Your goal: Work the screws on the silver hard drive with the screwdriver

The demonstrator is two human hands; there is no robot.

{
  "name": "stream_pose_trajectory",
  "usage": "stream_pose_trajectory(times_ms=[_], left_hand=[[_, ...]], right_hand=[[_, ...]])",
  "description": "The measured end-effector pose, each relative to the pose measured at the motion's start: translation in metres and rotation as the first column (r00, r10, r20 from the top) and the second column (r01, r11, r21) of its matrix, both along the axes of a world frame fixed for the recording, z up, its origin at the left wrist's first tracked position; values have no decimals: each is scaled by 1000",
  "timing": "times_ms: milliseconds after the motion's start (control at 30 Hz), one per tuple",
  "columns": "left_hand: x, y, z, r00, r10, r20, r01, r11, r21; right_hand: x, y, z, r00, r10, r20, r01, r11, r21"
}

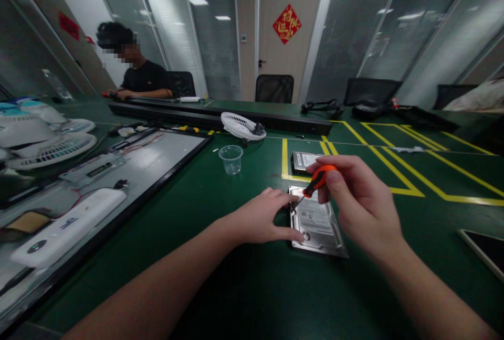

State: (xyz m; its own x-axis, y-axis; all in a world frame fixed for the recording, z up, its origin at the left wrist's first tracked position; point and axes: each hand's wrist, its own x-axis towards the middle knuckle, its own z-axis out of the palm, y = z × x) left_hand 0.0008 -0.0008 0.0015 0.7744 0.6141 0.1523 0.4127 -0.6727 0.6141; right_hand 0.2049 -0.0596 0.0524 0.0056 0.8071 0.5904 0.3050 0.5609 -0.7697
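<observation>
A silver hard drive (317,224) with a white label lies on the green table. My right hand (360,198) grips an orange and black screwdriver (319,180), whose thin shaft slants down to the drive's left edge. My left hand (268,218) rests at that same edge, thumb and fingers apart, the thumb on the metal near a round spot and a fingertip near the screwdriver's tip. Just behind, a second hard drive (303,161) is partly hidden by my right hand. A clear plastic cup (231,160) stands to the left of the drives.
At the left lies a large panel (157,156) with a white device (71,227) on it, beside white fans (51,146). A long black bar (275,121) and a white grille piece (242,126) are behind. A phone-like object (484,251) is at right; a person (144,77) sits across.
</observation>
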Motion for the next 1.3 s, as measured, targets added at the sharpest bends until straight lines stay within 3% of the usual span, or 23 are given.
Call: stream_pose_trajectory(times_ms=[200,400,633,1000,1300], left_hand=[[0,0,1,1000,9,3,-9,1000,-27],[-1,1,0,1000,0,3,0,1000,-8],[-1,1,0,1000,-8,-1,8,1000,8],[0,2,-2,1000,-12,9,11,1000,6],[0,0,0,1000,-13,-1,13,1000,15]], right_hand=[[-2,0,-2,997,-62,-49,62,998,9],[0,-1,-2,1000,-17,11,17,1000,16],[1,1,-4,999,32,-35,-32,999,2],[-1,2,-6,999,-32,-29,32,999,26],[1,3,-6,998,42,-46,-42,999,-1]])
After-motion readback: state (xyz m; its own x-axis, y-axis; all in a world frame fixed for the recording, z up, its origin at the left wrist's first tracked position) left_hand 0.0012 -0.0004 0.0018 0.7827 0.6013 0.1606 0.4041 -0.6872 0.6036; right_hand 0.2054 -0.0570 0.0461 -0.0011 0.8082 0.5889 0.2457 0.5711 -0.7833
